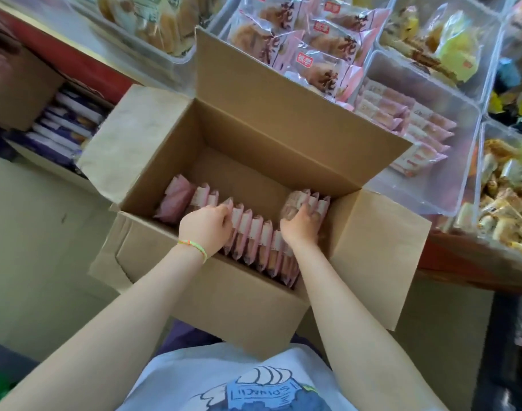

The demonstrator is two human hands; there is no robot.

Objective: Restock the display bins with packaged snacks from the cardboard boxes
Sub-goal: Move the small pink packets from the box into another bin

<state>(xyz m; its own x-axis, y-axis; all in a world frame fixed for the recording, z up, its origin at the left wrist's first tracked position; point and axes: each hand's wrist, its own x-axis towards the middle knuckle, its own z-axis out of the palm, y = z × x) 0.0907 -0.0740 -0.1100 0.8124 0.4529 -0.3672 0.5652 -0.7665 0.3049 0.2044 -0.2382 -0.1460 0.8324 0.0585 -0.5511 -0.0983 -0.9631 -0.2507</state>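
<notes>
Two hands in box [254, 161] | left grip [206, 229], right grip [301, 223] clasp upright pink packets [255, 238]

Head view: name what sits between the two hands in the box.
Head view: upright pink snack packets in a row span the gap between left hand and right hand.

**What things are made of**

The big box [254, 161] is brown cardboard, dull and a bit rough. The snack packs [254, 232] inside it are pink plastic, thin and crinkly. The far bins [461, 114] are clear plastic, smooth and shiny. The bigger packs [322, 63] in them are glossy too. The wristband [194, 247] is thin cord. The shirt [200, 375] is soft white cloth.
</notes>
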